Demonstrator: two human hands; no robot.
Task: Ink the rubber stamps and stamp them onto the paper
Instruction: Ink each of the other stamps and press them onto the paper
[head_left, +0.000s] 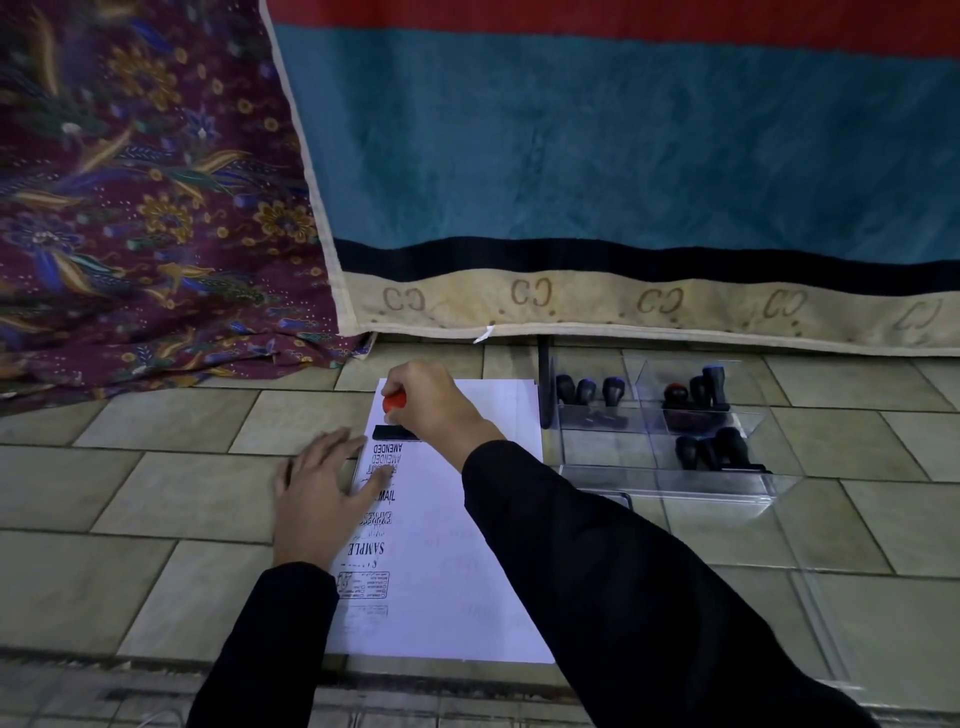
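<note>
Paper (441, 597) lies on the tiled floor (156, 493), and the right hand (434, 405) has its fingers curled round the red handle of a rubber stamp (390, 432), whose black base rests on the sheet's far left part, just beyond a column of printed marks (382, 483). The left hand (319, 501) lies flat with fingers spread on the sheet's left edge. More stamps (587, 389) stand in a clear tray (597, 457) just right of the paper.

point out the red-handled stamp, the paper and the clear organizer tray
red-handled stamp (394, 401): head view, red handle
paper (441, 597): head view, bare white lower area
clear organizer tray (701, 486): head view, front wall
</note>
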